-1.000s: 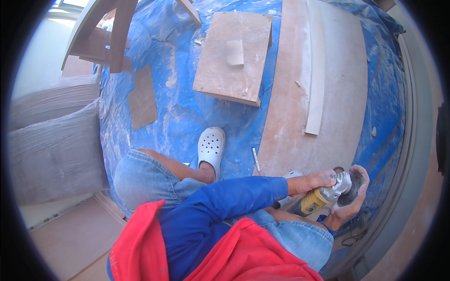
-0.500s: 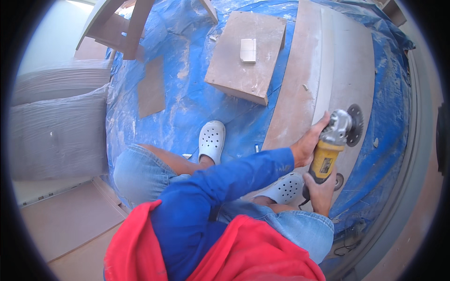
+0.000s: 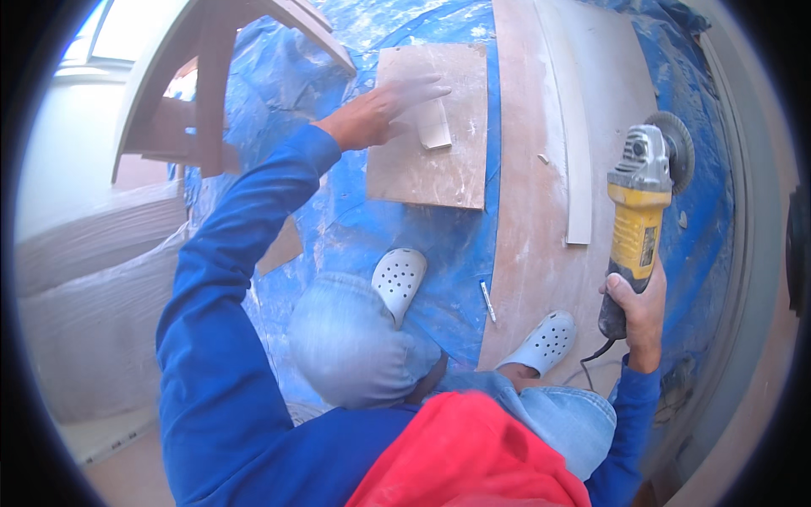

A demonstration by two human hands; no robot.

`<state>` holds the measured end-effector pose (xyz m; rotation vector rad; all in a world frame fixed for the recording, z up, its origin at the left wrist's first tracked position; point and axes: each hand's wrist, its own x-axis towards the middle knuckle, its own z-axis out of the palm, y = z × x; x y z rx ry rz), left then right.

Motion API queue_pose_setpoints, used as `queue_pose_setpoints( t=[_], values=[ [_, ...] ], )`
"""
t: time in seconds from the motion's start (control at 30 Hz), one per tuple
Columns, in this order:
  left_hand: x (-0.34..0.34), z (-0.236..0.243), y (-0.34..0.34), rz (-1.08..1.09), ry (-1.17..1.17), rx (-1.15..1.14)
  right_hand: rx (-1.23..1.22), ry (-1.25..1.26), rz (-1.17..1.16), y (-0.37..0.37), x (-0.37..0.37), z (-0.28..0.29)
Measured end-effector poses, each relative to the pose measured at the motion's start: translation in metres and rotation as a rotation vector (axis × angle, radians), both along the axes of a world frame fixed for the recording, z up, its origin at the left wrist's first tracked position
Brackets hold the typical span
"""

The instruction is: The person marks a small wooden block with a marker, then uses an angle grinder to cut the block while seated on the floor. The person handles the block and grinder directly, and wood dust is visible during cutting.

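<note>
Blue plastic sheeting (image 3: 338, 228) spreads right across the floor here, creased and smeared with pale dust, and over its right side runs a long, wide board (image 3: 532, 253), reaching from the person's feet away to the far edge. Off to the left stands a wrapped stack (image 3: 101, 338) under cloudy film, and beyond it, far left, an angled wooden frame (image 3: 211, 84). Centre stage, on the far side of the feet, a wooden box (image 3: 448, 182) sits on the sheeting, just left of the board. A narrow pale strip (image 3: 577, 169) lies lengthwise along that board. Now the angle grinder (image 3: 635, 224), yellow and grey, up on the right: disc (image 3: 678, 152) at the far end, pointing away, black cord dropping from the near end. The right hand (image 3: 639, 308) is wrapped firmly around its dark handle. The hands are well apart, and the left hand (image 3: 384, 110) stretches out over the box, fingers extended and blurred, gripping nothing that I can see. Right there beneath the fingers, a small pale block (image 3: 433, 127) lies on top of the box; whether they touch it, I can't tell. Smallest of all, a slim marker (image 3: 488, 302) rests at the board's left edge.
</note>
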<state>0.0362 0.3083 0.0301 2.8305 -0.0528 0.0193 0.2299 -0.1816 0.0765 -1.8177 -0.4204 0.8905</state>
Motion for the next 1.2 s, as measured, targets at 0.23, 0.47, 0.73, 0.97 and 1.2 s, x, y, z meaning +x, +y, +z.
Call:
queue_pose_setpoints(
  t=[0.23,0.47,0.73,0.97,1.2],
  values=[
    [-0.007,-0.040,-0.007,0.133,-0.164,-0.142,-0.089,-0.149,-0.065,0.058,-0.032,0.070],
    [0.014,-0.065,-0.043,0.430,-0.342,-0.254,-0.106,-0.256,-0.164,0.130,-0.049,0.120],
    [0.011,-0.006,-0.094,0.254,-0.142,-1.305,0.058,-0.333,-0.217,0.193,-0.076,0.089],
    [0.023,0.003,-0.152,-0.037,0.000,-1.932,0.336,0.098,-0.262,0.187,-0.147,0.015],
    [-0.009,-0.020,-0.171,0.029,0.273,-1.818,0.425,0.340,-0.391,0.154,-0.185,-0.043]
  ],
)
